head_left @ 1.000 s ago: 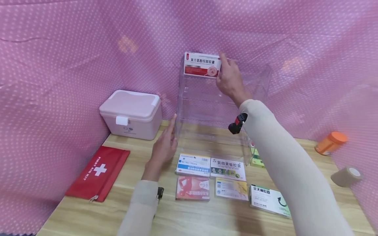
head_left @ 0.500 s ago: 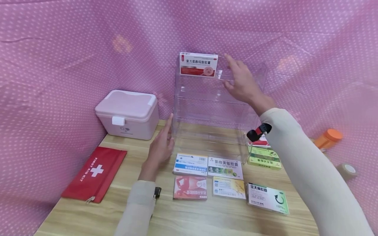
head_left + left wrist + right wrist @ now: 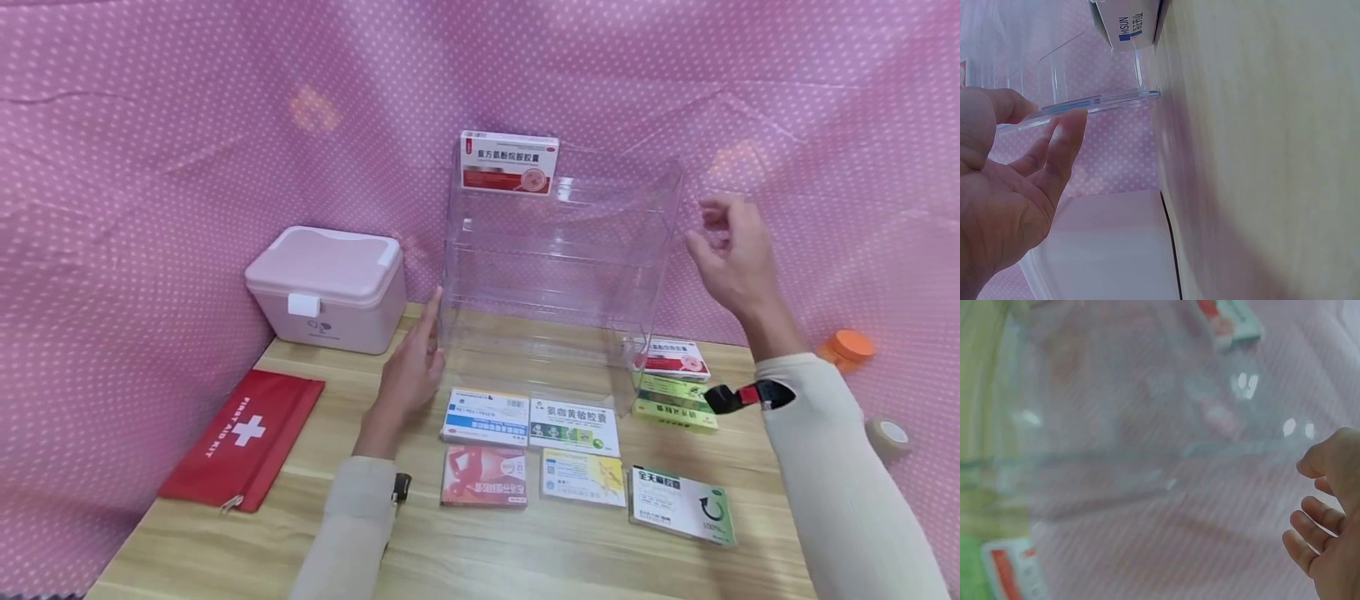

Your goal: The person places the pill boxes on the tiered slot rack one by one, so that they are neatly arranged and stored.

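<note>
A clear plastic tiered display rack (image 3: 555,283) stands at the back of the table. My left hand (image 3: 411,375) pinches the edge of its left side panel, thumb on one face and fingers on the other, as the left wrist view shows. On the rack's top tier, at the left end, a white-and-red medicine box (image 3: 508,165) stands upright. Off the rack's right side, my right hand (image 3: 738,254) hangs in the air with loosely bent fingers and holds nothing. Below it lie another white-and-red medicine box (image 3: 677,358) and a green-yellow medicine box (image 3: 675,402).
In front of the rack lie a blue-white box (image 3: 486,417), a white-green box (image 3: 573,427), a red box (image 3: 483,477), a yellow-white box (image 3: 583,477) and a green-white box (image 3: 681,504). A pink case (image 3: 326,287), red first aid pouch (image 3: 243,437), orange bottle (image 3: 850,348) and tape roll (image 3: 888,435) flank them.
My right hand let go of the white-and-red box on the top tier and moved right, away from the rack. The box stays there. My left hand keeps its place at the side panel.
</note>
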Tool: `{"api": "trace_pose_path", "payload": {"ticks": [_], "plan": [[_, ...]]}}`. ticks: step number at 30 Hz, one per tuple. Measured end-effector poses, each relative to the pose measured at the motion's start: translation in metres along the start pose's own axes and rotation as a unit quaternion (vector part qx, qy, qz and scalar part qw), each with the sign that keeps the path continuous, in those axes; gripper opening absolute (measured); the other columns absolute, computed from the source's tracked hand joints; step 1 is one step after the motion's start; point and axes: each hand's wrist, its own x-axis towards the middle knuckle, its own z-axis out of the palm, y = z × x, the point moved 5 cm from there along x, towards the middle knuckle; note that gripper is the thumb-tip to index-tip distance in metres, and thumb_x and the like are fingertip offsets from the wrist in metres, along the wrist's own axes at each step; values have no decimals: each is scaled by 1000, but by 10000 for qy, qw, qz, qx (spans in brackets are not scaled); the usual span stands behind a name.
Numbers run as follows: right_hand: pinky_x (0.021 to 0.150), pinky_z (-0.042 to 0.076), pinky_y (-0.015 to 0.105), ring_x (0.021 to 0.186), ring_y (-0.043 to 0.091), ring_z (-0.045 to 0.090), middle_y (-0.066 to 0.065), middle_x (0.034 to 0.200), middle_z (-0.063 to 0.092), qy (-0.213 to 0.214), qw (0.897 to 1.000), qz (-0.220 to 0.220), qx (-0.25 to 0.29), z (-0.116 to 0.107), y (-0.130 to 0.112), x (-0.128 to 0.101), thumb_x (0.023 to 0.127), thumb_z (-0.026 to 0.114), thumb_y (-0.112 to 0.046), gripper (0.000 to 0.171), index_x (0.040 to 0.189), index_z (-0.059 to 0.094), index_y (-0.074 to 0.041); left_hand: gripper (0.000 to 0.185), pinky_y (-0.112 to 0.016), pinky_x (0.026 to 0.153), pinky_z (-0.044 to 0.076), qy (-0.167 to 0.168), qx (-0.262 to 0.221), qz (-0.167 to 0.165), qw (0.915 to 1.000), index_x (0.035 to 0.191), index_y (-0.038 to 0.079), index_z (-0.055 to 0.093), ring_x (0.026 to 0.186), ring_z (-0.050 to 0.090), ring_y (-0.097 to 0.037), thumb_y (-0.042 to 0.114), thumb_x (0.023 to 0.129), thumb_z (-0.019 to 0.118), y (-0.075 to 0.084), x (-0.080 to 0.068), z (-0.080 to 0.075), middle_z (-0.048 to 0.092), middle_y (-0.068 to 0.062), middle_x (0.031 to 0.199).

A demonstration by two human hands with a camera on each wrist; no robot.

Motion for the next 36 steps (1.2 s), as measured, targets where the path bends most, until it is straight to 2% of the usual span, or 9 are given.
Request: {"api": "trace_pose_path", "payload": {"ticks": [4,8,12,16,18,20,25,32,36], "plan": [[88,42,10,103,1,50,27,134,60,-266,9979,571,-151,1,56,-35,101,63,-6,46,145,56,8,113,-61,91,64,-13,-33,-7,10000,164,64,-5,123,71,-40,2,100,63,1,0,2,53,-14,162],[91,45,12,112,16,57,29,137,61,-666,9896,1241,-303,14,109,-85,106,61,-11,46,148,53,7,114,-59,89,65,21,-17,6,10000,164,64,-5,123,70,-41,1,99,64,3,0,2,53,-13,162],[104,54,43,127,44,58,35,141,57,-963,9776,1857,-254,27,147,-130,110,55,-18,50,152,48,9,113,-58,87,66,30,7,9,10000,165,64,-5,122,70,-41,1,99,64,5,0,1,54,-14,161],[114,46,68,142,54,47,37,153,47,-1365,9503,2798,-36,33,177,-163,114,46,-32,61,161,37,6,113,-59,88,65,8,0,-43,10000,164,64,-5,124,70,-40,2,99,64,5,0,0,55,-14,159],[113,48,63,144,51,46,35,158,43,-1527,9360,3170,90,34,188,-172,114,44,-40,67,164,33,3,114,-60,90,65,1,-10,-78,10000,164,65,-5,125,69,-41,2,100,64,4,-1,-1,54,-14,160],[106,53,46,139,42,50,33,159,44,-1671,9279,3326,212,33,193,-177,113,45,-44,70,165,32,2,114,-60,91,64,-3,-17,-104,9999,163,65,-6,126,69,-41,2,100,63,4,-1,-1,53,-13,162],[81,48,9,111,5,54,26,146,52,-2082,9289,3054,241,30,196,-182,111,56,-41,72,161,36,5,113,-60,90,64,8,-16,-85,10000,164,65,-5,123,70,-40,2,100,63,4,-2,-2,53,-13,162],[79,45,6,115,8,50,24,151,50,-2355,9214,3088,114,30,199,-187,108,60,-49,82,166,33,2,112,-60,90,64,-10,18,-82,10000,164,64,-5,121,71,-38,3,100,63,2,0,-1,55,-13,159],[79,45,6,110,4,50,25,148,50,-2302,9257,2990,256,30,200,-191,108,61,-45,81,167,30,1,111,-60,92,63,-63,47,-92,9999,164,64,-5,121,70,-37,3,101,62,2,1,1,55,-13,159]]}}
